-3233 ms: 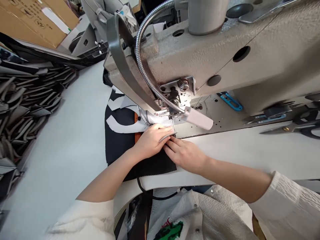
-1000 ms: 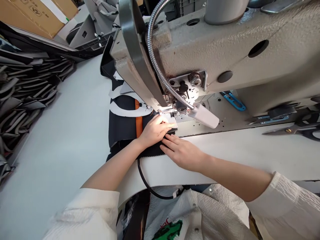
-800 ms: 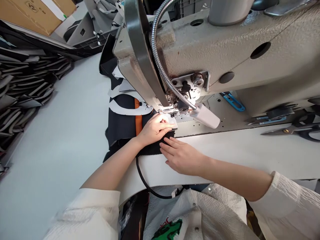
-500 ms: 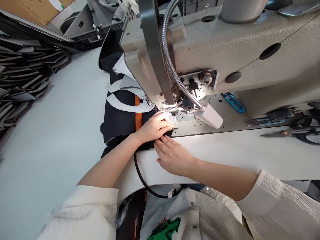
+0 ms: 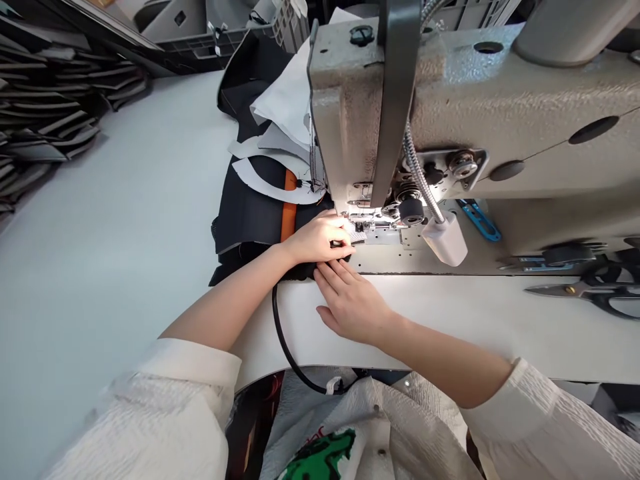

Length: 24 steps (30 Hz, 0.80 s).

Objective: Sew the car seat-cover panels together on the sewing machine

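Note:
My left hand (image 5: 321, 239) rests on dark fabric (image 5: 250, 223) beside the needle area of a sewing machine (image 5: 370, 120). Its fingers are bent and closed over the fabric's edge, near a small pale mesh patch (image 5: 357, 235). Flat and with fingers stretched out, my right hand (image 5: 353, 300) lies just below, its fingertips touching the dark fabric close to the left thumb. An orange strip (image 5: 289, 213) crosses the fabric, and a curved white piece (image 5: 270, 190) lies on top. The left hand hides part of the stitching spot.
A white lamp head (image 5: 445, 239) hangs right of the needle. Blue thread snips (image 5: 479, 220) lie on the machine bed, black-handled scissors (image 5: 583, 290) at the right. Stacked dark pieces (image 5: 45, 100) stand at the left on the white table (image 5: 125, 220). A black cord (image 5: 283, 333) loops below.
The view has shifted, so the machine appears farther right. Less of the pale mesh patch shows beside my left hand. Both hands keep nearly the same pose on the fabric.

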Motion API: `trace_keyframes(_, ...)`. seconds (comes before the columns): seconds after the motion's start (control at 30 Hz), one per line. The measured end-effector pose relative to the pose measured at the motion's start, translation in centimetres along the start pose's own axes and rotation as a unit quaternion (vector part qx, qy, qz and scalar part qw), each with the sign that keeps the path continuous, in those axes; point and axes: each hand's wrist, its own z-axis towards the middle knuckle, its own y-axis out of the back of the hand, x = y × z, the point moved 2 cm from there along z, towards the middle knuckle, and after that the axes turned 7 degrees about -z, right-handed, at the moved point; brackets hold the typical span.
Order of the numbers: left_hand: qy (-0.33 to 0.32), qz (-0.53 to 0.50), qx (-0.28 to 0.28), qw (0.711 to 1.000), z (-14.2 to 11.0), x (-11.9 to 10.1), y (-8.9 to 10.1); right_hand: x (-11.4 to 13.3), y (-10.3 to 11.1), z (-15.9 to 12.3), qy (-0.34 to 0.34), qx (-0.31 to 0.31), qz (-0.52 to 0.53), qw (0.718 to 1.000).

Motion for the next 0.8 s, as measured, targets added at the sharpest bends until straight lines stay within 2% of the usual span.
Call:
trace_keyframes(0.1,0.012,0.008,0.004,1.0,-0.07,-0.18,-0.04,-0.08,-0.03,-0.04,-0.002,0.002,0.013,1.0)
trace_keyframes(0.27,0.072,0.016,-0.006,0.997,-0.14,0.28,-0.05,-0.08,0.13,-0.08,-0.007,0.008,0.024,1.0)
trace_keyframes(0.4,0.035,-0.003,-0.004,0.999,-0.27,0.38,-0.1,-0.1,0.15,-0.11,-0.008,0.006,0.027,1.0)
trace_keyframes(0.8,-0.008,0.009,-0.093,0.996,-0.45,0.49,-0.48,-0.41,0.33,-0.13,-0.012,0.018,0.018,1.0)
